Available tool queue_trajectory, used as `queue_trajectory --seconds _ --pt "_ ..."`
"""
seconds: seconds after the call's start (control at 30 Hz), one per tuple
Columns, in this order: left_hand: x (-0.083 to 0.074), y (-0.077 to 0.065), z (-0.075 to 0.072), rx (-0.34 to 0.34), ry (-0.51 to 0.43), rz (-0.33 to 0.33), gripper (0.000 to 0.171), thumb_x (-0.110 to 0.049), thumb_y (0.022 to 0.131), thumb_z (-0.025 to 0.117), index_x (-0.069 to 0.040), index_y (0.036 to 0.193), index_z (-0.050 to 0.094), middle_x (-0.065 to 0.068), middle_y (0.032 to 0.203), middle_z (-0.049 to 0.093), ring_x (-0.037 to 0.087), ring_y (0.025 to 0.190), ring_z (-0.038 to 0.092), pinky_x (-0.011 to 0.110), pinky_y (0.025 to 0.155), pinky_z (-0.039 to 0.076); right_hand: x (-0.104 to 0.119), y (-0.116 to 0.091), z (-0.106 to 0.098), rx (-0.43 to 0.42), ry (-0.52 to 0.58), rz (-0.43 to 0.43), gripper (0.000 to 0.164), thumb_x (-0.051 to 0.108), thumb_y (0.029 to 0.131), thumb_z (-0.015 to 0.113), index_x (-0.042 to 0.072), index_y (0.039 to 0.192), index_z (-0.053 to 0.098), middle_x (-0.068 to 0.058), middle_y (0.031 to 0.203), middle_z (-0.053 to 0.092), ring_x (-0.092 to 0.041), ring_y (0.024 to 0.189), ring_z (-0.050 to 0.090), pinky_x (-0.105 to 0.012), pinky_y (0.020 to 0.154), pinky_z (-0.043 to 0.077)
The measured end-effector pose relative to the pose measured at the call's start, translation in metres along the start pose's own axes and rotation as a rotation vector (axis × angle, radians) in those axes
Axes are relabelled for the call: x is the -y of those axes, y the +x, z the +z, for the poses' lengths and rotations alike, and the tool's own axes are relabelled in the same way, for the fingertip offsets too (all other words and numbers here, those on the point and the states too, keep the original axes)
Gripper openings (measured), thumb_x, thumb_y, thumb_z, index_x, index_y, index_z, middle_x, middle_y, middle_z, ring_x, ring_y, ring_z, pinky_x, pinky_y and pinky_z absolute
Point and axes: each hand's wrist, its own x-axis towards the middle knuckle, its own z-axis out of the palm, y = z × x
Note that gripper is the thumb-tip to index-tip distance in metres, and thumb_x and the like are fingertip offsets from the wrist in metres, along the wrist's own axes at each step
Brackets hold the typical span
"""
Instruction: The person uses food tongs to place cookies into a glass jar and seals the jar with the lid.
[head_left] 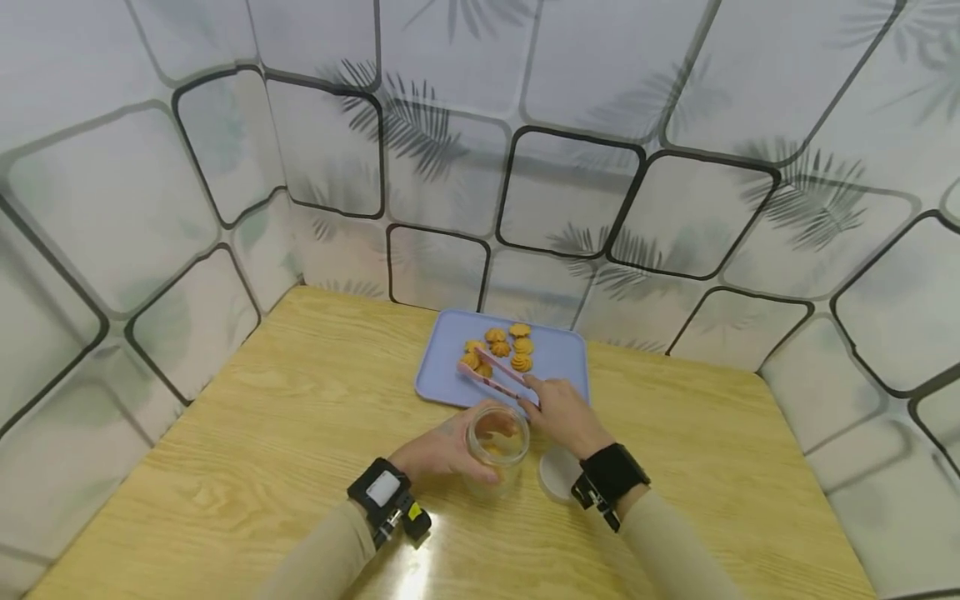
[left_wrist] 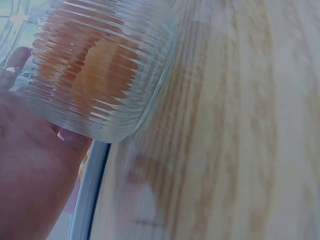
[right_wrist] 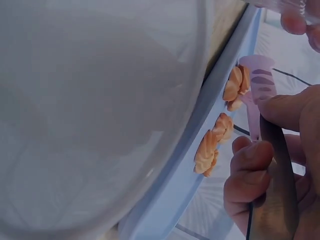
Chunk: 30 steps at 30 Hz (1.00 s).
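Here the right hand (head_left: 564,412) grips the tongs (head_left: 487,382) at cookies (head_left: 522,362) on the tray (head_left: 555,350), likely light, crumbly, best nipped gently by their sides, left hand (head_left: 448,448) curled round the smooth, breakable-looking jar (head_left: 498,454)!

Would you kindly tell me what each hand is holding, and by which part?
The left hand holds the glass jar around its side; the right hand grips the tongs by their handle, behind the pink tips.

Leaf-patterned curtain (head_left: 442,258), pale wooden table (head_left: 247,417)
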Motion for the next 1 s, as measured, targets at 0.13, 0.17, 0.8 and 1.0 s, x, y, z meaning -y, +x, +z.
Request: queue_trajectory --seconds 0.13,0.17,0.8,1.0 --pt "0.001 0.000 0.000 -0.010 0.001 0.004 0.084 -0.006 0.075 0.089 -0.011 0.146 0.044 0.013 0.142 0.055 0.023 0.134 0.050 0.050 0.117 0.037 0.001 0.007 0.003 0.017 0.023 0.030 0.039 0.021 0.099 0.067 -0.002 0.130 0.065 -0.021 0.102 0.075 -0.035 0.092 0.072 -0.050 0.086 0.057" --pt "0.001 0.000 0.000 -0.011 0.004 0.005 0.084 -0.006 0.075 0.089 -0.012 0.146 0.044 0.013 0.142 0.055 0.023 0.134 0.050 0.050 0.117 0.037 0.002 0.009 0.003 0.022 0.023 0.034 0.039 0.021 0.099 0.067 -0.002 0.130 0.065 -0.021 0.101 0.075 -0.035 0.092 0.072 -0.050 0.087 0.056" --pt "0.000 -0.002 0.000 -0.022 0.012 -0.019 0.086 -0.005 0.075 0.089 -0.011 0.147 0.043 0.012 0.142 0.056 0.025 0.134 0.050 0.048 0.117 0.038 0.001 0.008 -0.002 -0.016 -0.003 0.005 0.036 0.016 0.097 0.069 0.003 0.131 0.068 -0.015 0.089 0.074 -0.024 0.074 0.066 -0.038 0.067 0.051" --pt "0.003 -0.002 -0.001 -0.014 0.006 -0.020 0.085 -0.007 0.077 0.088 -0.013 0.148 0.042 0.012 0.144 0.055 0.027 0.136 0.049 0.048 0.116 0.039 -0.003 -0.003 -0.002 -0.035 0.038 -0.017 0.035 0.015 0.099 0.067 0.001 0.131 0.067 -0.012 0.079 0.070 -0.019 0.065 0.061 -0.031 0.060 0.046"
